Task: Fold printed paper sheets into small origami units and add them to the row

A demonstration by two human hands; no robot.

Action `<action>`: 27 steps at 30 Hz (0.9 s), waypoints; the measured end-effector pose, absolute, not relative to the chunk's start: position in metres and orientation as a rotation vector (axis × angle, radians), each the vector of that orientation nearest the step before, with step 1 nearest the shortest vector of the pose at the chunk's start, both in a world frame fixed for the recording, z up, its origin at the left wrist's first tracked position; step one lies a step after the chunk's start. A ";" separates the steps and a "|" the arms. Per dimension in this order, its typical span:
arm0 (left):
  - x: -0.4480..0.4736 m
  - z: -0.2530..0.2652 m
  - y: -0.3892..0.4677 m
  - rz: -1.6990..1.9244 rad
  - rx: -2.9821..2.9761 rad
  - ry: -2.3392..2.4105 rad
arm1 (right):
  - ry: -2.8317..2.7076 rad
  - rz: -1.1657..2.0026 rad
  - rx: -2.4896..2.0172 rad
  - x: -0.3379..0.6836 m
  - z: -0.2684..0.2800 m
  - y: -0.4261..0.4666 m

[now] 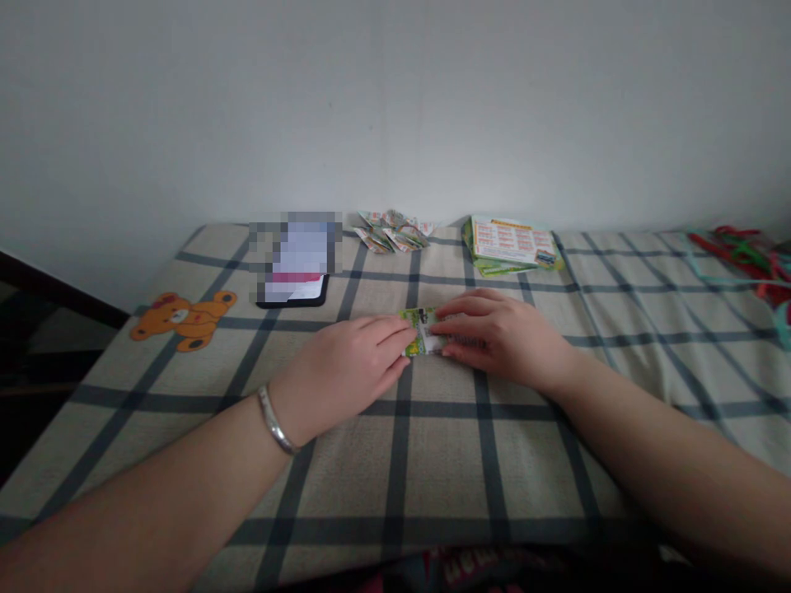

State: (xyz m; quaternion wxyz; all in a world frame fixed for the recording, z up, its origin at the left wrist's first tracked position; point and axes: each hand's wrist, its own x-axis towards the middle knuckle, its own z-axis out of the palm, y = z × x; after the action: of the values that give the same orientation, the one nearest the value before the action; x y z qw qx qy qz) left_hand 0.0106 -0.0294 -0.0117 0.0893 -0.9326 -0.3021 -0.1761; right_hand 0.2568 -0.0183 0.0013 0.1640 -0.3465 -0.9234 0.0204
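Observation:
A small green-and-white printed card [426, 332] lies on the checked cloth in front of me. My left hand [355, 362], with a silver bangle at the wrist, has its fingers together over the card's left end. From the other side my right hand [503, 338] curves its fingers over the right end. Both hands grip the card, and only its middle shows between them; the thumbs are mostly hidden.
Near the wall are a phone-like device [302, 290], partly pixelated, several folded printed paper pieces [395, 232] and a stack of printed cards [512, 245]. An orange bear cutout [184, 319] lies left. Colourful strips [741, 255] lie at the far right on the checked cloth [445, 469].

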 end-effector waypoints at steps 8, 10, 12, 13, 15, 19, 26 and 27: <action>0.010 -0.014 -0.026 -0.528 -2.792 -0.922 | -2.632 0.021 -0.964 0.256 -0.003 -0.018; 0.011 -0.014 -0.027 -0.513 -2.790 -0.915 | -2.639 0.020 -0.957 0.256 -0.003 -0.018; 0.012 -0.013 -0.028 -0.503 -2.786 -0.918 | -2.644 0.026 -0.960 0.255 -0.003 -0.018; 0.012 -0.013 -0.028 -0.503 -2.785 -0.917 | -2.645 0.030 -0.961 0.255 -0.003 -0.018; 0.011 -0.013 -0.029 -0.498 -2.785 -0.918 | -2.643 0.038 -0.960 0.255 -0.003 -0.017; 0.011 -0.012 -0.030 -0.488 -2.787 -0.921 | -2.646 0.049 -0.967 0.255 -0.003 -0.017; 0.016 -0.008 -0.032 -0.419 -2.771 -0.946 | -2.657 0.086 -0.986 0.257 -0.001 -0.018; 0.017 -0.008 -0.033 -0.413 -2.767 -0.949 | -2.660 0.092 -0.992 0.258 0.000 -0.018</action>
State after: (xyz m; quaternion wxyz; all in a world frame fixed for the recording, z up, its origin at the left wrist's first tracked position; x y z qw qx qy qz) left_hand 0.0165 -0.0327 -0.0077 0.0936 -0.9325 -0.3199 -0.1390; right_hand 0.2580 -0.0180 0.0001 0.1501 -0.3454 -0.9258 0.0320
